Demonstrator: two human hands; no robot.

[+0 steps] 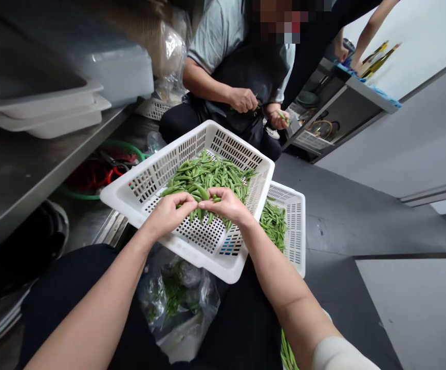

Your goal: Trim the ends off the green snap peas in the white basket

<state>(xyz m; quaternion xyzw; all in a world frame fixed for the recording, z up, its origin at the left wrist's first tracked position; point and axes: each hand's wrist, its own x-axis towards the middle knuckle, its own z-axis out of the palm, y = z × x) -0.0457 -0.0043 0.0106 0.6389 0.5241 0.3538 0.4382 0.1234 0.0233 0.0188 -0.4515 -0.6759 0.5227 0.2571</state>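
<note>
Both of my hands are over a white slotted plastic basket (130, 192) with a heap of green pea pods (211, 172) in it. My left hand (171, 211) is closed, thumb and forefinger pinched at the tip of a pod. Meeting it fingertip to fingertip, my right hand (226, 204) is also closed, with a green pea pod (216, 198) showing between its fingers. The fingers hide most of what they grip. Below the basket, a clear plastic bag (184, 303) with green scraps hangs between my legs.
A second white basket (295, 226) of pods stands to the right. Across from me, a co-worker's hand (279, 117) holds a pod. At left are a metal shelf (53, 159) with plastic tubs (64, 110) and a green-rimmed basket (78, 195) beneath. Another person's arms reach over a counter (373, 92).
</note>
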